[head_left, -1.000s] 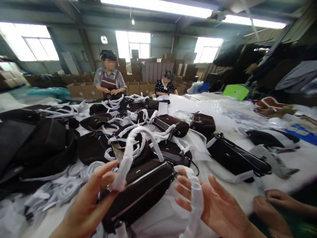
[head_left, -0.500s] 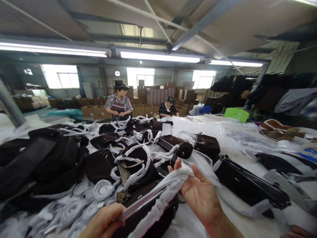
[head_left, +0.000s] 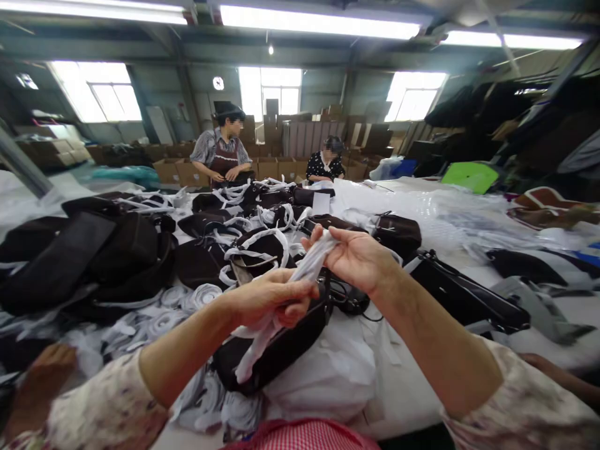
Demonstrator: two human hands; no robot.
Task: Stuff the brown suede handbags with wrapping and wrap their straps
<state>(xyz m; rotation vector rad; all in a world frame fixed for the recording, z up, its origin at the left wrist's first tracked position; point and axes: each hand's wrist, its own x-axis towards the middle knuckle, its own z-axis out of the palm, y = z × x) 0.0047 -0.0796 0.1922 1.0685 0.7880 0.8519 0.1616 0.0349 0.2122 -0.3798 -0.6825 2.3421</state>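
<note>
Dark brown handbag (head_left: pixel 276 350) lies on the white counter (head_left: pixel 422 387) directly before the person, its strap wrapped in white paper strip (head_left: pixel 307 265). Behind it, many similar dark bags (head_left: pixel 262 247) with white-wrapped handles crowd the counter, with a heap of black bags (head_left: pixel 84 256) to the left and loose coils of white strip (head_left: pixel 187 303) beside them. Two people (head_left: pixel 224 153) work at the far edge, cardboard boxes behind them. Right hand (head_left: pixel 359 257) is closed on the upper end of the strip, thumb and fingers pinched. Left hand (head_left: pixel 267 303) is clamped around the strip lower down, just above the handbag.
</note>
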